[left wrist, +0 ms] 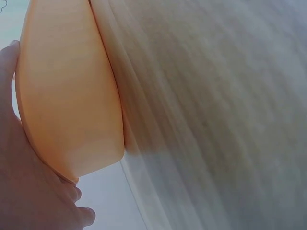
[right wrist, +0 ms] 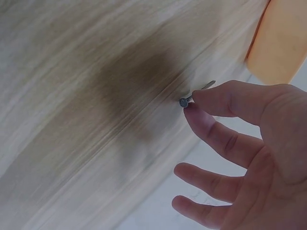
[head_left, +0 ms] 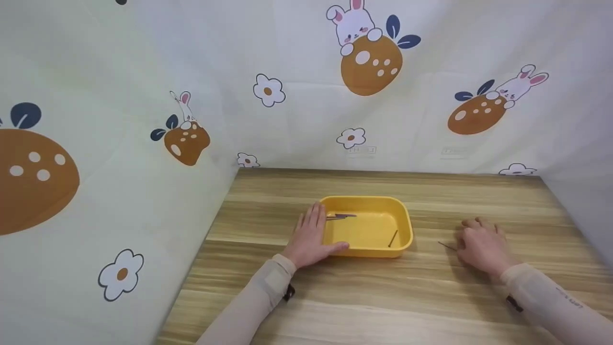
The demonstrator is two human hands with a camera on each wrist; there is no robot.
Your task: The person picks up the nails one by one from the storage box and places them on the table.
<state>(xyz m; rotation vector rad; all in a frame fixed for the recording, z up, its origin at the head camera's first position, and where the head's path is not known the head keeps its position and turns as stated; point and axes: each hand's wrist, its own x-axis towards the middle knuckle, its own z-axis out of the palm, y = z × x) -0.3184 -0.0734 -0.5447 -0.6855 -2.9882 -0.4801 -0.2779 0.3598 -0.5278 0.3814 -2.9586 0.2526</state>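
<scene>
Nail (right wrist: pixel 183 102), partly covered, is gripped by fingers of the right hand (head_left: pixel 482 247), while the left hand (head_left: pixel 309 242), fingers extended, touches and partly hides a yellow tray (head_left: pixel 373 252).

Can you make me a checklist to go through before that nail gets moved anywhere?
1. Nail pinched between thumb and finger of the right hand: ok.
2. Left hand touching the yellow box, so it could help steady it: ok.
3. Nail above the box, if it's going in there: not ok; it's outside, off to the box's right.
4. Bare space on the box's floor: ok, in the middle, though a nail-like piece lies toward the right end.
5. What the thin purplish things at the box's left are: cannot tell, too small.
</scene>
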